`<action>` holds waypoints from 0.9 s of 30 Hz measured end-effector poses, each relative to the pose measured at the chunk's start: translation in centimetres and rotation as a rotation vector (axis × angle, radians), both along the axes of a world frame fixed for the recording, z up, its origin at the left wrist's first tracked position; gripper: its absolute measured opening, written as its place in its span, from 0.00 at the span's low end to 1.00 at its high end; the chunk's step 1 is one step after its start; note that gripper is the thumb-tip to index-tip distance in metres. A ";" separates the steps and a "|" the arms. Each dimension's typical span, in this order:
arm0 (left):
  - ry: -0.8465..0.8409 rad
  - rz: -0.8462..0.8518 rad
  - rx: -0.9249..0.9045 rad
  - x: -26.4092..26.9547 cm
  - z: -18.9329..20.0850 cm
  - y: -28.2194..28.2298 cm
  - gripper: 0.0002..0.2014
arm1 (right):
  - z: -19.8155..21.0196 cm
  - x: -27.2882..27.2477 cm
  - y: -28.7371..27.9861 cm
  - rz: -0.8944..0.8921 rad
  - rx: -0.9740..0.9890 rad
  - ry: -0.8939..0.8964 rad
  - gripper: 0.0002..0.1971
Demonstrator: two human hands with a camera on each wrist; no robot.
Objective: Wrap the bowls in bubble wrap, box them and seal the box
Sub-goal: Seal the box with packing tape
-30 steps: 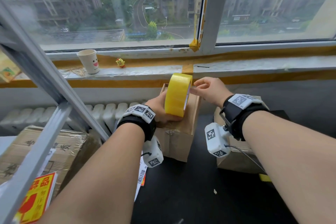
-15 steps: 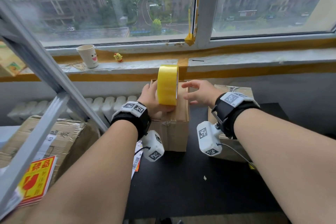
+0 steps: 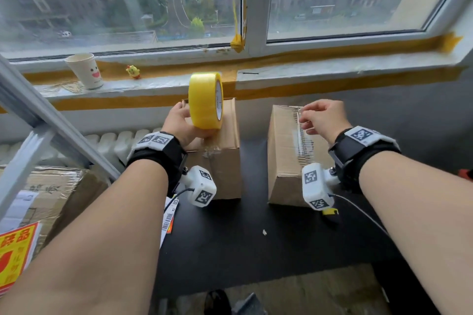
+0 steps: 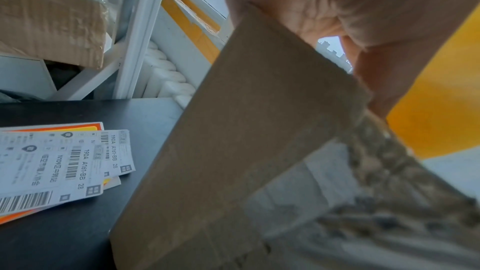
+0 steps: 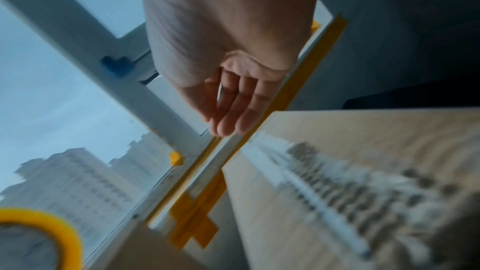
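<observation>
A yellow tape roll (image 3: 206,100) stands on edge on top of the left cardboard box (image 3: 222,161), which is closed. My left hand (image 3: 179,123) grips the roll from the left side; in the left wrist view the left hand (image 4: 363,17) curls round the yellow tape roll (image 4: 436,110) above the box (image 4: 246,141). My right hand (image 3: 322,116) hovers over the second cardboard box (image 3: 284,151) with relaxed fingers, holding nothing. In the right wrist view the right hand (image 5: 233,106) shows its fingers nearly straight above that box (image 5: 350,161). No bowls or bubble wrap show.
Both boxes sit on a black table (image 3: 243,250). Shipping labels (image 3: 170,217) lie at its left edge. A metal frame (image 3: 38,123) and a large carton (image 3: 51,186) stand to the left. A paper cup (image 3: 85,70) and a chick toy (image 3: 133,71) sit on the sill.
My right hand has left the tape roll and moved right, over the second box. My left hand still holds the roll on the left box.
</observation>
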State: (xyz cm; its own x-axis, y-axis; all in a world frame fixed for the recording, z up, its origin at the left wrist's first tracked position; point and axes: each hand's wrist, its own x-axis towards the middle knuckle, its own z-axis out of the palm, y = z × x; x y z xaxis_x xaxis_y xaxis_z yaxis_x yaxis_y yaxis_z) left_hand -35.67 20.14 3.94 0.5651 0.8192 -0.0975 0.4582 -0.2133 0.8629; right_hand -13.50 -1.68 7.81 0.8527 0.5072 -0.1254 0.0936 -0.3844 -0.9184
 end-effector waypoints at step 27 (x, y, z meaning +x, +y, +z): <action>-0.140 0.110 -0.162 -0.5 0.3 -3.2 0.18 | -19.1 1.4 -9.6 -0.100 -0.746 0.023 0.13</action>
